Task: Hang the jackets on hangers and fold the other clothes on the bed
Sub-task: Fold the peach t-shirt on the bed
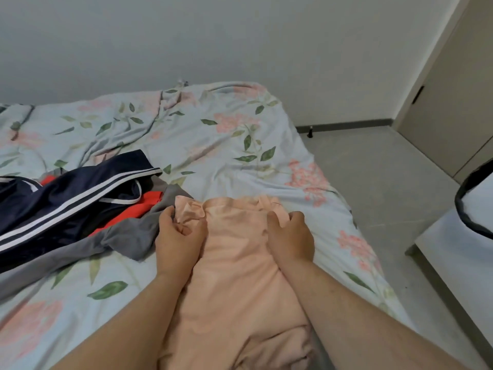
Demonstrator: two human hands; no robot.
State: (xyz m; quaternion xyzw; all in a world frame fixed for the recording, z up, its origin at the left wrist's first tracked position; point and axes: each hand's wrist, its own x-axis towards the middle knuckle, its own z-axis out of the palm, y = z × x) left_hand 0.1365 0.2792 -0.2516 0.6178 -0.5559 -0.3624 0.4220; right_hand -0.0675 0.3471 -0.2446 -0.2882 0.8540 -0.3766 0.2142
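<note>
- Peach garment (234, 265): left hand (178, 233) curls round its bunched top edge, eleven o'clock.
- Right hand (290, 236), fingers bent, grips that edge at one o'clock.

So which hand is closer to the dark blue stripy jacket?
Left. The left hand grips the peach garment on the side by the navy jacket; the right hand grips its other side, farther off.

The navy jacket (66, 206) is cut off left, peach garment (234, 268) at bottom.
</note>
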